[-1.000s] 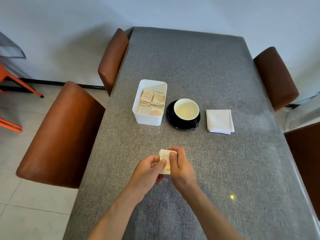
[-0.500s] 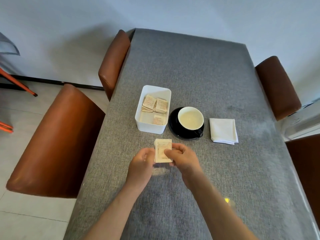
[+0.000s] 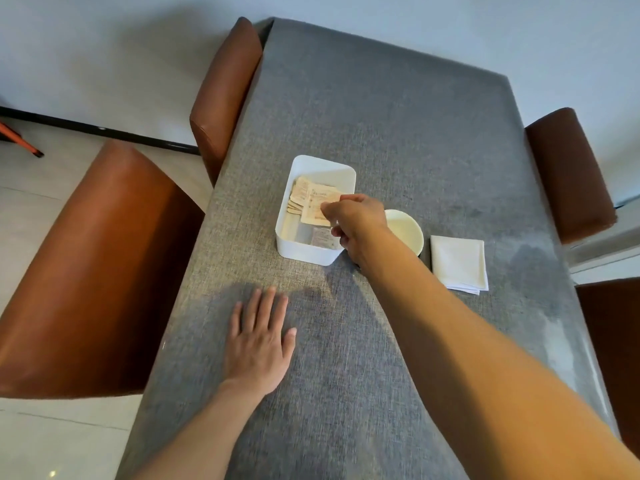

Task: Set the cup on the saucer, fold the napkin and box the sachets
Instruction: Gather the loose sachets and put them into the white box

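- The right hand (image 3: 353, 225) is reaching over the white box (image 3: 313, 249) and pinching a small stack of sachets (image 3: 317, 209) between thumb and fingertips, holding it just above or inside the box opening.
- More sachets (image 3: 298, 195) are already lying in the far part of the box, and one is lying flat near its front wall.
- The left hand (image 3: 258, 344) is resting flat on the grey table (image 3: 381, 116), fingers straight and spread, holding nothing.
- The cup (image 3: 407, 233) is sitting just right of the box, partly hidden by the right forearm; the saucer beneath it is barely showing.
- The napkin (image 3: 459, 263) is lying folded on the table, just beside the cup on its right.
- The sachets are looking light, thin and a little floppy, so a stack is likely to fan or slip apart if squeezed loosely.
- Pinching across the flat faces near one edge, as here, seems the safest hold; lowering the stack close to the box floor before letting go should be keeping it tidy.
- The box is probably light enough to skid if bumped.
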